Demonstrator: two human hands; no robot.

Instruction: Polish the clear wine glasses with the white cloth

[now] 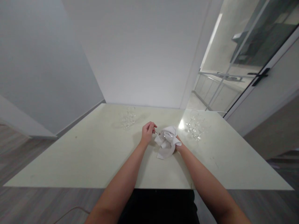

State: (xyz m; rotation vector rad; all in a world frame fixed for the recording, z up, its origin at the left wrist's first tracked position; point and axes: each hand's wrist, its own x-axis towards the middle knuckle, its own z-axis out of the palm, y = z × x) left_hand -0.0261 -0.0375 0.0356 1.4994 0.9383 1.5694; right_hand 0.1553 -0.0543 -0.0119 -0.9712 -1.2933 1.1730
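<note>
My left hand [148,130] is closed, its fingers pinching the foot end of a clear wine glass [158,133] that lies tipped sideways, bowl to the right. A white cloth [166,151] wraps around the bowl and hangs down in loose folds. My right hand [177,143] sits behind and under this cloth, holding it against the glass. Most of the right hand's fingers are hidden by the fabric. Both hands are above the middle of the pale table [88,158].
Several clear glasses [128,119] stand in a group at the back left of the table. Another group of clear glasses [195,127] is at the right, beyond my right hand. A white wall [144,56] borders the far edge. A glass-paned door [233,65] is at the right.
</note>
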